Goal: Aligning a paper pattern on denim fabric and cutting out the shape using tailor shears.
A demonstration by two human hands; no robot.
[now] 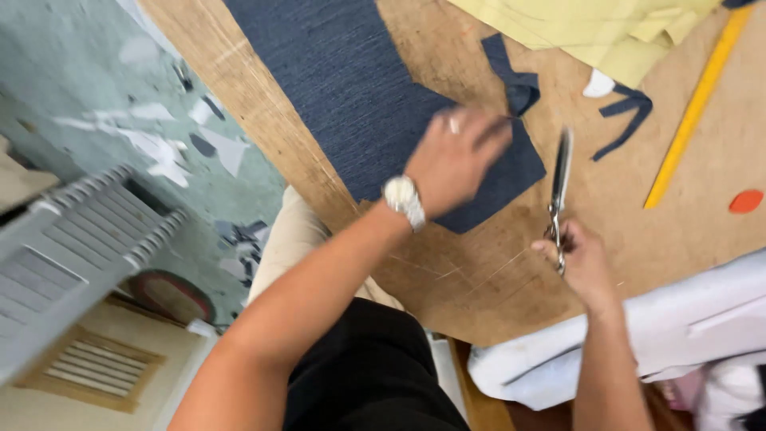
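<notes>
On the worn brown wooden tabletop [447,279] lies a long piece of dark blue denim-like cloth [351,88], its long axis running from the far edge of the view down toward the person, slanting a little to the right. Its near end flares into a wider, angled corner just under the left hand [455,156], which rests flat on the cloth with fingers spread and slightly blurred, pinning it down rather than gripping it; a silver metal wristwatch [403,199] sits on that wrist. The right hand [578,263] is closed around the handles of a pair of long steel scissors [560,187]. The scissors stand nearly upright in the view, blades pointing away from the person, just beside the right edge of the cloth; whether the blades touch the cloth I cannot tell.

Beyond the left hand's fingertips, narrow dark blue cloth strips [519,80] curl on the tabletop, with another thin strip [626,116] to their right. A sheet of pale yellow paper or fabric [606,28] covers the far right corner, a long yellow ruler [694,108] lies aslant beside it, and a small orange disc [746,201] sits near the right edge. White bundled fabric [678,327] is heaped at the near right, close under the right forearm. Off the tabletop to the left, cloth scraps litter the green floor [72,72]
</notes>
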